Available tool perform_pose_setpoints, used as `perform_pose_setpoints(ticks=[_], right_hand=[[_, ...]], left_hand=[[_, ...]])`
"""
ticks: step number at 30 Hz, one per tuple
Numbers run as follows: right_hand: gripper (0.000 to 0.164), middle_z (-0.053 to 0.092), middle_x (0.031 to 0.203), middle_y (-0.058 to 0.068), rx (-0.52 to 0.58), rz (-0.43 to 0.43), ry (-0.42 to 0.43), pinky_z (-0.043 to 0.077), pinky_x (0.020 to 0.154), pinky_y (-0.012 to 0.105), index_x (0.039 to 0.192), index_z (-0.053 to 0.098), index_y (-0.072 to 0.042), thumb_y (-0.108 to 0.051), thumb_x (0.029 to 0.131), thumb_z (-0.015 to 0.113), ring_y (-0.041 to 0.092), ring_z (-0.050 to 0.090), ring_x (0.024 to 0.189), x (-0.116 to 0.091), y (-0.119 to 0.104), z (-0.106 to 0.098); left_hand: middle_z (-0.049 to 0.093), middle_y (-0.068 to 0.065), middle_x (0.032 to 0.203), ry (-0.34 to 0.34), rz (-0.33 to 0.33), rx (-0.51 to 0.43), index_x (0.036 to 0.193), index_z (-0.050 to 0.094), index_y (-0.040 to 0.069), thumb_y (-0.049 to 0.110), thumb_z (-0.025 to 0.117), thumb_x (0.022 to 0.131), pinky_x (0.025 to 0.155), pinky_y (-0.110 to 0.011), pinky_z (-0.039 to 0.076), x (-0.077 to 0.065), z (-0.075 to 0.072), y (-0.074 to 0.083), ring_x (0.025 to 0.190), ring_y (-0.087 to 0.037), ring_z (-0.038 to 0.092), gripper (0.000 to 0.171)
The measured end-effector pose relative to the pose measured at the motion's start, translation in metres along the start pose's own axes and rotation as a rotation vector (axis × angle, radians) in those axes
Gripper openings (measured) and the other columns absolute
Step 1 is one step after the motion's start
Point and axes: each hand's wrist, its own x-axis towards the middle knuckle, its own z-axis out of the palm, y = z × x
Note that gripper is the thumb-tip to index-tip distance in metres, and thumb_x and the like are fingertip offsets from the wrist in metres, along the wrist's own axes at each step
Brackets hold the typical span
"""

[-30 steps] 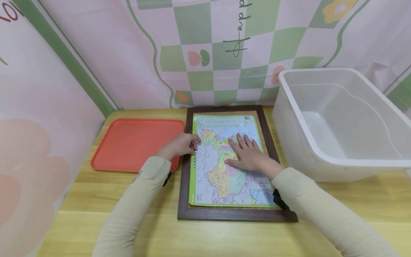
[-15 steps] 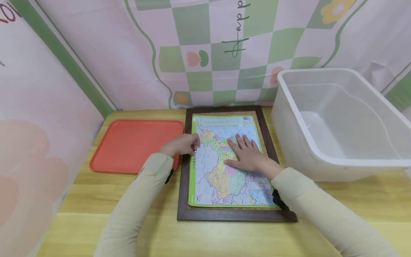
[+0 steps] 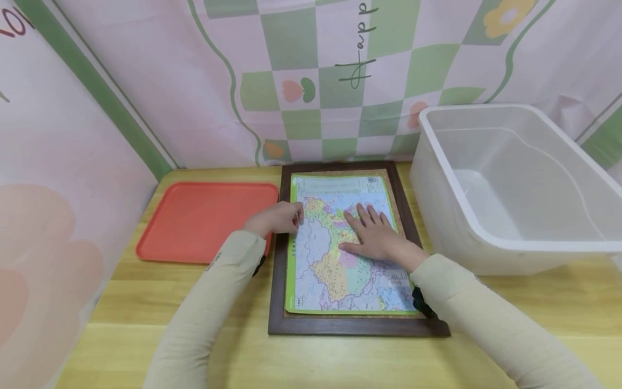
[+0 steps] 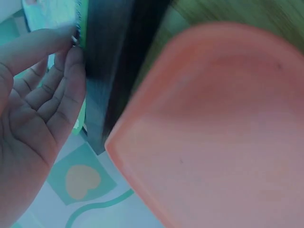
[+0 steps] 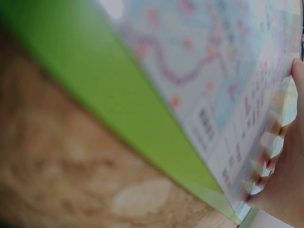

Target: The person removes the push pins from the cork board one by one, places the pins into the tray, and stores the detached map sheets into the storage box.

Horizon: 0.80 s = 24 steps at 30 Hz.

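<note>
A laminated map (image 3: 335, 275) with a green border lies on a dark-framed corkboard (image 3: 359, 326). At the map's left edge, my left hand (image 3: 279, 218) pinches a small silvery pin (image 4: 74, 40) between thumb and index finger. The pin is tiny and mostly covered by the fingertips, which sit right at the green border. My right hand (image 3: 381, 237) rests flat on the map's right half, fingers spread. Bare cork (image 5: 95, 156) shows beside the map's green edge in the right wrist view.
A red tray (image 3: 194, 221) lies left of the board, under the left wrist in the head view. To the right stands a deep white plastic bin (image 3: 452, 173). A patterned cloth backdrop (image 3: 340, 129) rises behind the wooden table (image 3: 359, 362).
The left wrist has turned slightly, and the shiny spot at its fingertips no longer shows in the head view. The right hand and the map have stayed in place.
</note>
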Motion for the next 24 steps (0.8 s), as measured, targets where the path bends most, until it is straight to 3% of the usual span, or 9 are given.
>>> perform_pose_setpoints(ticks=[8, 18, 24], right_hand=[[0.089, -0.007, 0.159, 0.023, -0.004, -0.001, 0.0, -0.001, 0.114, 0.067, 0.155, 0.006, -0.014, -0.064, 0.092, 0.043, 0.047, -0.009, 0.145, 0.0016, 0.0005, 0.0012], [0.089, -0.007, 0.16, 0.023, -0.005, 0.005, -0.003, 0.0, 0.115, 0.067, 0.155, 0.006, -0.014, -0.064, 0.092, 0.043, 0.046, -0.009, 0.146, 0.001, 0.0013, 0.0002], [0.089, -0.007, 0.16, 0.023, 0.002, -0.002, -0.005, 0.0, 0.115, 0.066, 0.155, 0.006, -0.013, -0.063, 0.092, 0.044, 0.046, -0.009, 0.146, -0.0003, 0.0002, -0.0008]], left_hand=[[0.053, -0.003, 0.085, 0.024, -0.018, -0.011, 0.095, 0.049, 0.01, 0.005, 0.066, 0.085, 0.06, -0.023, 0.038, 0.0004, 0.0039, 0.0006, 0.07, -0.015, 0.044, 0.02], [0.052, -0.004, 0.086, 0.062, 0.007, -0.036, 0.097, 0.049, 0.008, 0.004, 0.068, 0.082, 0.06, -0.024, 0.038, 0.0001, 0.008, 0.0017, 0.072, -0.016, 0.044, 0.025], [0.051, -0.002, 0.084, 0.051, 0.019, -0.055, 0.095, 0.047, 0.01, 0.004, 0.067, 0.083, 0.062, -0.025, 0.038, -0.0016, 0.0073, -0.0006, 0.072, -0.015, 0.044, 0.024]])
